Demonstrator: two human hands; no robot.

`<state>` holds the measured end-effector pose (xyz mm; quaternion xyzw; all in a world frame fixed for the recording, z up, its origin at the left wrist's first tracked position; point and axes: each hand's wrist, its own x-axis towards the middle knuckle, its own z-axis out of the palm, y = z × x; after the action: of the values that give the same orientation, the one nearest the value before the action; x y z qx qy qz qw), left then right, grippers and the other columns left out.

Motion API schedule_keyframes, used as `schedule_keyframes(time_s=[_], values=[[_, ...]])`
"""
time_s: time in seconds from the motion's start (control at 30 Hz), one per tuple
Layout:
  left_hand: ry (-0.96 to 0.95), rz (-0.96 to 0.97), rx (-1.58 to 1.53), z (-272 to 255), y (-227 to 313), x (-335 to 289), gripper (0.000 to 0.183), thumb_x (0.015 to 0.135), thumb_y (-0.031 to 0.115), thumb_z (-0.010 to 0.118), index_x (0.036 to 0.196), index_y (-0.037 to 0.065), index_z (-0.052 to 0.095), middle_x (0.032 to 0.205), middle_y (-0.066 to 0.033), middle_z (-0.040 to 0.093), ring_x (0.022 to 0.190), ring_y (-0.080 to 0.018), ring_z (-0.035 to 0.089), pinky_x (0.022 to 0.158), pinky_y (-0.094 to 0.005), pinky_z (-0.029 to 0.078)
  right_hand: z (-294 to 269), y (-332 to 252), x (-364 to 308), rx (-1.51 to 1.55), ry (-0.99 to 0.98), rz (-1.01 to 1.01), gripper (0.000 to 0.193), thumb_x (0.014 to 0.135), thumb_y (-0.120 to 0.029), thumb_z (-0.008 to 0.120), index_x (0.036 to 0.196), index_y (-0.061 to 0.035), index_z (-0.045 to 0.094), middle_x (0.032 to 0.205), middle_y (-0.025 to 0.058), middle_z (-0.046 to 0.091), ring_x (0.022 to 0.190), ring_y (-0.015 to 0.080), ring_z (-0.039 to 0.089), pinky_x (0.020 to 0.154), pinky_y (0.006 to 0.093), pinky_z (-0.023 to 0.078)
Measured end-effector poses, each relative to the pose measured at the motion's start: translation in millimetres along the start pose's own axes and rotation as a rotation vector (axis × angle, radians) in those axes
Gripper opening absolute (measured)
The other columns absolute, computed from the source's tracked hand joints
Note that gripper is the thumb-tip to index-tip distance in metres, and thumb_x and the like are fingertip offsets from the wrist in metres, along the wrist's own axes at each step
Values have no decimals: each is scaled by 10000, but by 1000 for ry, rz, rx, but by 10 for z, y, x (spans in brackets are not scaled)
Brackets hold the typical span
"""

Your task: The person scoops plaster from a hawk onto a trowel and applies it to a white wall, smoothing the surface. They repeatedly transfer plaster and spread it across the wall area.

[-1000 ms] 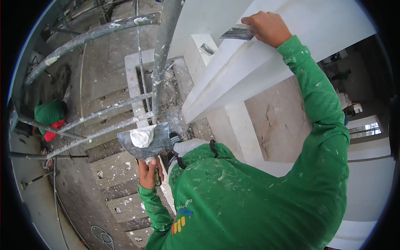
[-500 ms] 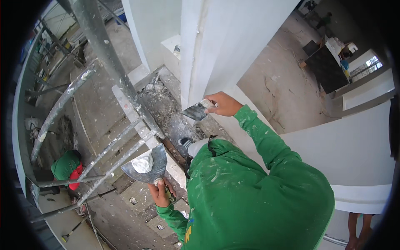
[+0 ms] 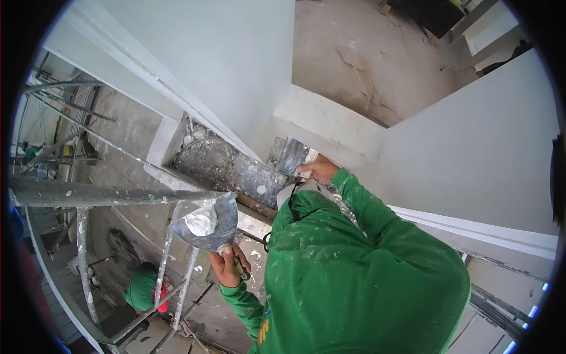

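A green sleeve spattered with white plaster fills the lower middle, and from it both hands reach outward. The left hand (image 3: 227,264) is curled shut around the handle under a plaster hawk (image 3: 205,223), a grey metal plate carrying a pale lump of plaster; the plate tilts, its broad face turned up and left, and it sits just in front of a horizontal scaffold pipe (image 3: 106,193). Up and right of the hawk, the right hand (image 3: 318,169) is closed on the handle of a putty knife (image 3: 291,157); the tool's long axis runs from the hand up and to the left, with the flat steel blade pointing toward the foot of the white wall (image 3: 236,71). The blade tip lies against or just above a rough, dark grey ledge (image 3: 227,168) crusted with old mortar, which slants away from the hawk toward the wall. Beyond the ledge, smooth white plastered surfaces rise on both sides, and a bare concrete floor (image 3: 365,59) shows far above. Below the hawk, between the scaffold uprights, another person in green (image 3: 141,289) crouches on the ground well beneath.
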<state>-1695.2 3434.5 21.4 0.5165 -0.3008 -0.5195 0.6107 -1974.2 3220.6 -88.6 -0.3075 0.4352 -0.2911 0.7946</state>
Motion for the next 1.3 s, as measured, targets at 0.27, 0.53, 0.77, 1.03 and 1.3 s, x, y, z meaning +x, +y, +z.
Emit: schedule_keyframes(time_s=[0.27,0.53,0.77,1.03,1.3], values=[[133,-26,42,376,110,-118,252,968,143,425,1178,46,326,789,-128,464,452,-157,480,344,-267,434,-325,272,259,-151,-15,62,439,858,-232,657,1223,-53,491,939,75,618,797,176,633,592,342,574],[278,-11,56,782,166,-166,273,971,151,415,1209,61,317,821,-114,449,446,-147,470,302,-258,426,-1602,1294,832,-425,201,307,461,796,-194,678,1187,-7,519,993,158,629,793,229,644,560,371,583],[383,78,25,926,291,12,262,970,126,412,1209,80,315,828,-115,463,481,-146,483,328,-263,444,-1814,1014,964,-288,615,174,448,814,-256,687,1146,-16,505,946,127,616,793,250,631,535,380,561],[337,250,79,622,669,930,169,986,163,410,1111,61,359,835,-96,442,484,-130,465,300,-241,402,-1773,346,1154,-280,548,116,467,799,-298,717,1151,-55,529,1033,87,587,909,226,581,686,369,546],[186,258,115,54,1023,1707,115,992,170,406,1011,61,373,852,-94,465,488,-127,467,331,-253,413,-1663,531,785,-185,674,76,424,791,-265,716,1135,-88,542,1034,64,591,914,215,578,727,395,546]])
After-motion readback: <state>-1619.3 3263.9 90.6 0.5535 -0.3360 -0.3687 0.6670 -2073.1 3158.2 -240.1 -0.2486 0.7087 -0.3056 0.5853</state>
